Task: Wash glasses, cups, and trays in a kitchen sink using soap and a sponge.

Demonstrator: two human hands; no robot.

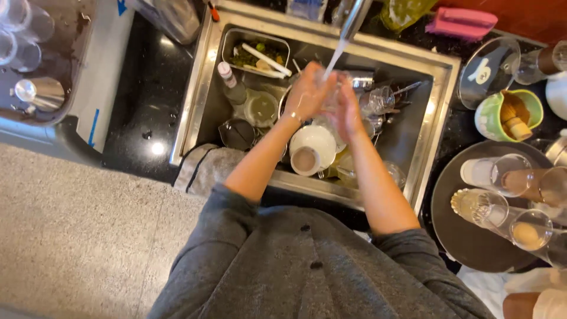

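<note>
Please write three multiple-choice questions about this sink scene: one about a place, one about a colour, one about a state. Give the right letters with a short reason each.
1. Where does the green mug stand?
A. in the sink
B. on the counter right of the sink
C. on the floor

2. What colour is the folded cloth behind the sink?
A. pink
B. blue
C. white

3. What is the tap doing?
A. it is dry
B. it is covered
C. water runs from it

Answers:
1 B, it sits on the dark counter beside a round tray.
2 A, it is plainly pink.
3 C, a stream falls onto the clear glass held by the left hand and right hand.
</note>
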